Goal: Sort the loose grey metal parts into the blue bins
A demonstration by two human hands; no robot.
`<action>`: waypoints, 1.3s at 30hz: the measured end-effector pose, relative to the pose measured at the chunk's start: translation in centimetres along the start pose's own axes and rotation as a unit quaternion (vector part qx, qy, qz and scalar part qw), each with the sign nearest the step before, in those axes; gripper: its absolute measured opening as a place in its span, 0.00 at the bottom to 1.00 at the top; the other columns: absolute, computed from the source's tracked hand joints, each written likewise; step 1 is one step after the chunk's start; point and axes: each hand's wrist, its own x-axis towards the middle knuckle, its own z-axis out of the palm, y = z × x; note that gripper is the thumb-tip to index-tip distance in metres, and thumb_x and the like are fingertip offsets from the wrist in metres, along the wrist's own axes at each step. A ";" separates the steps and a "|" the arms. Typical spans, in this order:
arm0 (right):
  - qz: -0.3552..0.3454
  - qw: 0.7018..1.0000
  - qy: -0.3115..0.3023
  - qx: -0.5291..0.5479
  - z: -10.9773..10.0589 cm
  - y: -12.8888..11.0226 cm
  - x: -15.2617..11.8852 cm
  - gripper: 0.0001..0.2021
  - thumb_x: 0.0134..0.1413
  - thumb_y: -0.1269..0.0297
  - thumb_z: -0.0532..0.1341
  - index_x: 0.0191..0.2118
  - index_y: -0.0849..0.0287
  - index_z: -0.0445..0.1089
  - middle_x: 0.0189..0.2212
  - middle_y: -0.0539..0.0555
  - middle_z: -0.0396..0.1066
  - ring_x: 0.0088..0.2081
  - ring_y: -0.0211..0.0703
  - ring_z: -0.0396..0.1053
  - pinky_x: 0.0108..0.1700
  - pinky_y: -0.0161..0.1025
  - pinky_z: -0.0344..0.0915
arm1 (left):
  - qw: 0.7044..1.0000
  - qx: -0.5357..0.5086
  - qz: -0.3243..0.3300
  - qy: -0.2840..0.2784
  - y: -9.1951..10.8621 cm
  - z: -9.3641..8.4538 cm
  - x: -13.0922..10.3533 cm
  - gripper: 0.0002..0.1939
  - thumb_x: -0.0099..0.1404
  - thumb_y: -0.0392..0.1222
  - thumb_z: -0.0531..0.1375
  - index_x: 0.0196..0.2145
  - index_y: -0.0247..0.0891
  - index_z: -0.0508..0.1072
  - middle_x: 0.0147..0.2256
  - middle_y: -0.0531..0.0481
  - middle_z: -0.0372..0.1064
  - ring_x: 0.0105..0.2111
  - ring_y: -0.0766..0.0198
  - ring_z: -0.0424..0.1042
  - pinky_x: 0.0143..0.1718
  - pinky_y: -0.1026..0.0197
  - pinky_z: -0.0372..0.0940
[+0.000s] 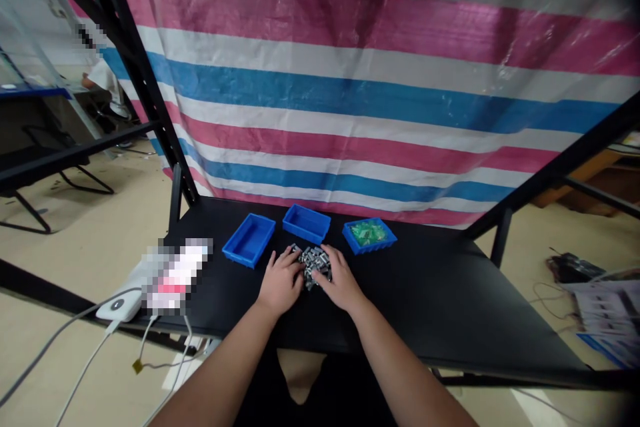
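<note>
A pile of small silvery metal parts (315, 259) lies on the black tabletop, too small to name exactly. My left hand (283, 280) rests against the pile's left side, palm down, its fingers spread. On the right side my right hand (340, 278) touches the same pile, thumb and fingers apart around its edge. Neither hand visibly grips a part. Just beyond the pile stand a blue tray (250, 260) at the left, a second blue tray (314, 238) in the middle and a third blue tray (373, 249) holding green pieces at the right.
At the table's left end lie a blurred-out bright object (183, 273) and a white device (120, 305) with cables. A striped plastic sheet (350, 93) hangs behind the black table (450, 300). Black frame posts flank it. A person (105, 77) sits far left.
</note>
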 end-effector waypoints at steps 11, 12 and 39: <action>-0.025 0.988 -0.085 -0.124 1.0 -2.1 -0.2 0.51 0.43 0.45 0.69 0.71 0.56 0.51 0.72 0.64 0.42 0.72 0.66 0.42 0.70 0.65 0.38 | 0.996 -0.068 0.066 -0.004 0.3 -0.3 0.4 0.19 0.72 0.39 0.51 0.59 0.38 0.66 0.59 0.40 0.68 0.64 0.54 0.61 0.67 0.44 0.57; -0.032 0.988 -0.090 -0.120 0.9 -2.1 -0.1 0.50 0.43 0.47 0.69 0.71 0.56 0.52 0.72 0.63 0.42 0.71 0.66 0.42 0.70 0.65 0.38 | 0.995 -0.068 0.070 -0.003 0.3 -0.3 0.4 0.20 0.71 0.40 0.52 0.59 0.38 0.65 0.59 0.40 0.67 0.64 0.53 0.62 0.67 0.44 0.57; -0.049 0.997 -0.048 -0.039 0.7 -1.4 0.6 0.48 0.40 0.53 0.71 0.67 0.59 0.57 0.67 0.65 0.56 0.68 0.61 0.53 0.69 0.59 0.46 | 0.999 -0.004 0.027 0.021 -0.4 0.6 2.5 0.42 0.57 0.50 0.65 0.65 0.31 0.60 0.65 0.32 0.57 0.66 0.42 0.57 0.66 0.41 0.55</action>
